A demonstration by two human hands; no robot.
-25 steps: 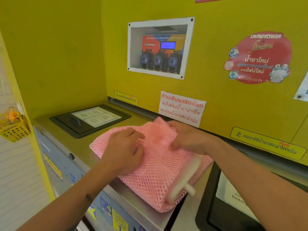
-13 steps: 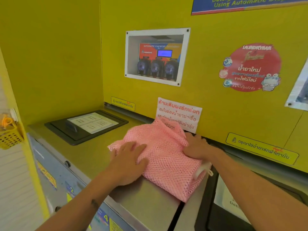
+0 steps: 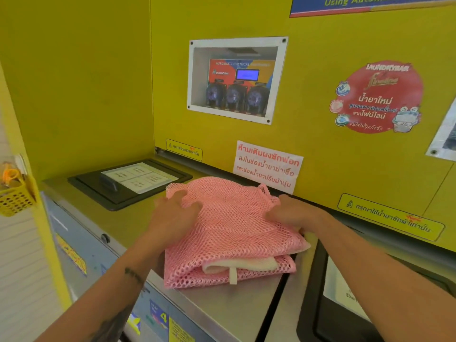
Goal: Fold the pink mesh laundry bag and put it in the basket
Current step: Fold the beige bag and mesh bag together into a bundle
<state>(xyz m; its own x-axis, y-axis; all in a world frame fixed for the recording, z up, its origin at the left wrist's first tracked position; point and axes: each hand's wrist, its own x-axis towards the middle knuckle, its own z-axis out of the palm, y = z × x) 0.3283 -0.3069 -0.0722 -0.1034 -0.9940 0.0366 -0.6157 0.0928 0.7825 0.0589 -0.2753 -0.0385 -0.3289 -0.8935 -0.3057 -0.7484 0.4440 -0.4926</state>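
Head view shows the bag (image 3: 232,233) folded smaller than a second ago: the half that hung over the front edge of the surface (image 3: 229,307) is now doubled up, so it sits as a thick pink packet with its white zip strip (image 3: 240,265) tucked along the near fold. The left hand (image 3: 172,218) grips the packet's left edge with fingers curled over the mesh; the right hand (image 3: 293,214) pinches its right side. Folding looks nearly done, and lifting to the basket is probably next. No laundry basket is in view; only a small yellow basket (image 3: 14,196) hangs at far left. A black lid (image 3: 128,183) lies just left of the bag, another black panel (image 3: 320,314) lower right. Nothing blocks a lift.
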